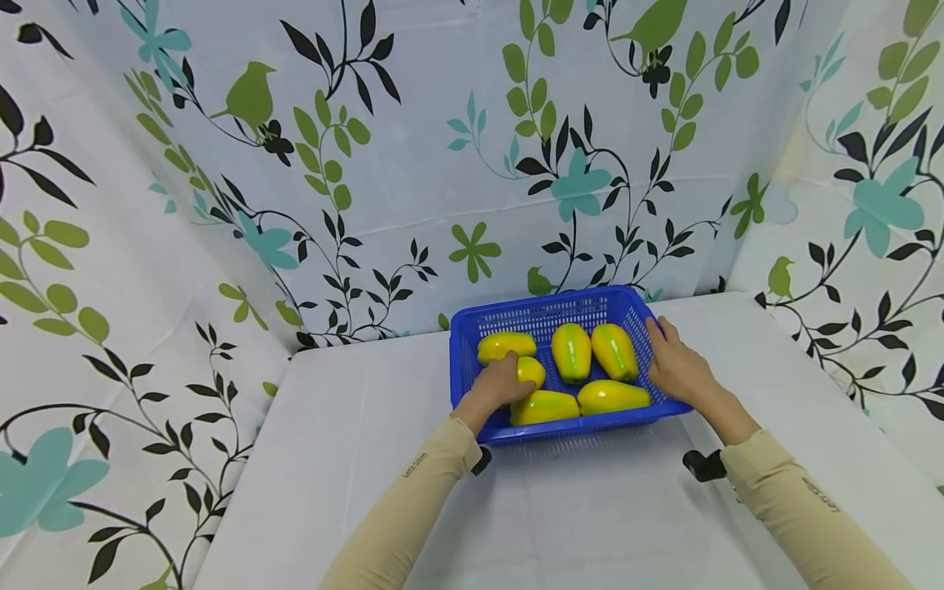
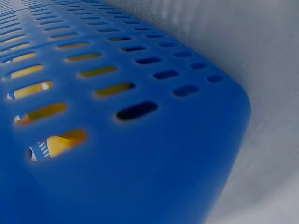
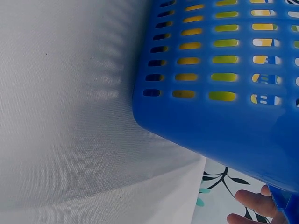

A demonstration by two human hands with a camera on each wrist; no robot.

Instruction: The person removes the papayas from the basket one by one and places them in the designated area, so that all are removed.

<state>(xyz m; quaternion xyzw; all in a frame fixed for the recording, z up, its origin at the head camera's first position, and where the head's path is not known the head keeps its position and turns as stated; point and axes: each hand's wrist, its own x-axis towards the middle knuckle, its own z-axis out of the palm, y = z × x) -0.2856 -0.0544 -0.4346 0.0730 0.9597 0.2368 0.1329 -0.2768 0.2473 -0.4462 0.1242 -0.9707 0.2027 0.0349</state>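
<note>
A blue plastic basket [image 1: 564,427] with slotted walls sits on the white table. Inside it lie several glossy yellow oblong fruits, mango-like in shape, such as the pair side by side [image 1: 571,353] near the middle. My left hand [image 1: 496,383] reaches over the left part of the basket and grips one yellow fruit [image 1: 529,372] among the others. At the basket's right end, my right hand [image 1: 680,366] holds the rim. Fingers [image 3: 254,201] of that hand show past the rim in the right wrist view. The left wrist view shows the basket wall [image 2: 154,158] but no hand.
White cloth covers the table [image 1: 354,426] around the basket. Behind and at both sides hangs a white curtain [image 1: 413,164] printed with leaves, birds and flowers. It stands close behind the basket. Dark wrist-worn devices [image 1: 703,465] sit at the sleeve cuffs.
</note>
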